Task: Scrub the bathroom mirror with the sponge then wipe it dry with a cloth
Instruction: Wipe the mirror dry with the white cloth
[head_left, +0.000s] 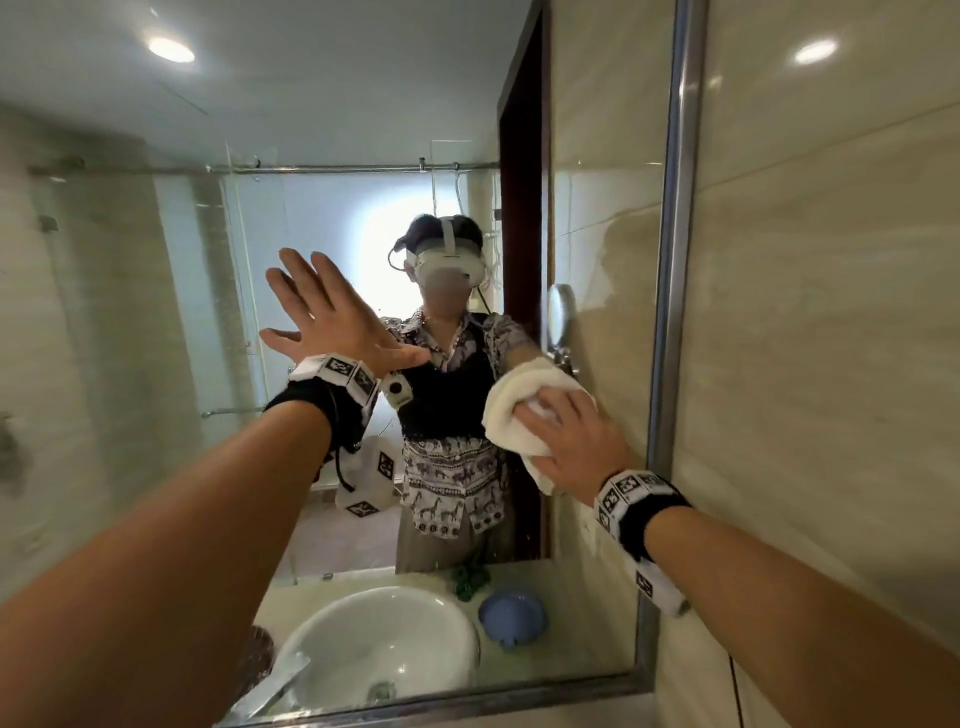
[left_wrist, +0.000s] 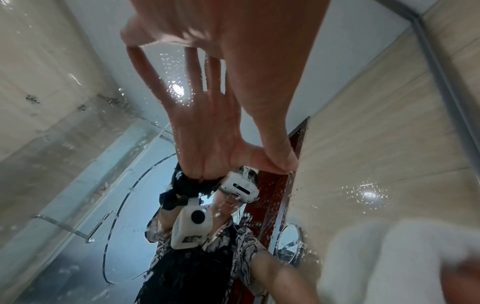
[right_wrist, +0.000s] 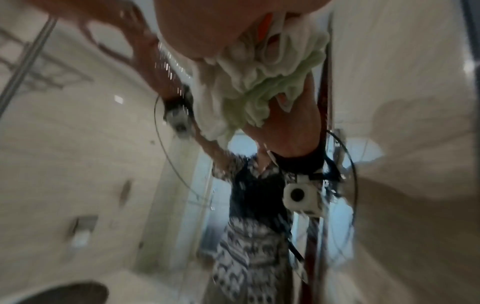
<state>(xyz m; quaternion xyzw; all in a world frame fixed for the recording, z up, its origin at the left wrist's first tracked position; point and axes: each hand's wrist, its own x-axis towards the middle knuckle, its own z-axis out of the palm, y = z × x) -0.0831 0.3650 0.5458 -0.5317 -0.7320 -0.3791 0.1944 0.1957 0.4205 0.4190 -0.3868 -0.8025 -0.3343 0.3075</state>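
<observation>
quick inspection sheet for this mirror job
surface: mirror spotted with droplets, clearest in the left wrist view
job's things: cloth bunched against the glass; sponge nothing seen
clutter: blue dish and green item reflected beside the sink
hands: left hand flat on the glass, fingers spread; right hand grips the cloth
cables: black cable hangs from the left wrist
surroundings: tiled wall, metal frame
</observation>
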